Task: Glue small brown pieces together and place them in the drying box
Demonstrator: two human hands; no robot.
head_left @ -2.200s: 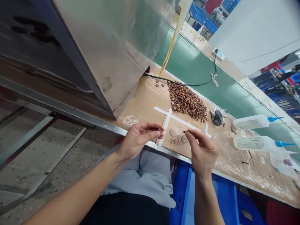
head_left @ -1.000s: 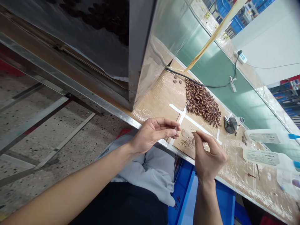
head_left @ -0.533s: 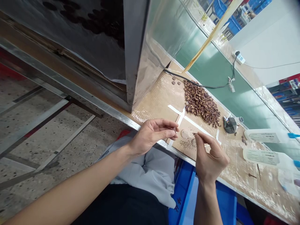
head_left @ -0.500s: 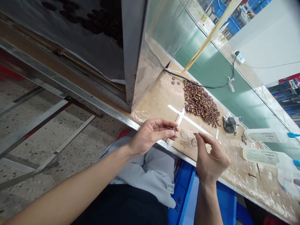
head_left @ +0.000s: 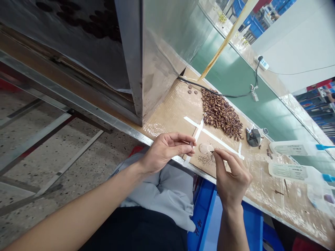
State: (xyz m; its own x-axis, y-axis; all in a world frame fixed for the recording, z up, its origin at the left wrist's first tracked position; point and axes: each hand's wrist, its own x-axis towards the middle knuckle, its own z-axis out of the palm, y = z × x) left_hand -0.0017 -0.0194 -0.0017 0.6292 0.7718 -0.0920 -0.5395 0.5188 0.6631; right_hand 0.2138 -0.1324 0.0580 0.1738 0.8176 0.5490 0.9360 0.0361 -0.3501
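My left hand [head_left: 167,152] hovers at the bench's front edge, thumb and fingers pinched on a tiny part I cannot make out. My right hand [head_left: 231,177] is closed in a pinch on a small dark pin-like piece whose tip sits just right of a small clear round dish [head_left: 203,148]. Both hands are close together, a few centimetres apart, over a brown card marked off with white tape strips [head_left: 196,131]. A sprinkle of tiny dark bits [head_left: 201,159] lies on the card below the dish.
A heap of small brown parts [head_left: 221,114] lies further back on the bench. A large metal housing [head_left: 146,52] stands at left. Two white squeeze bottles with blue tips [head_left: 293,149] lie at right, near a dark small object [head_left: 253,137]. A green belt [head_left: 235,80] and black cable run behind.
Both hands keep their pinches and stay near the dish. The view has shifted slightly; the right hand's tip has edged closer to the dish.
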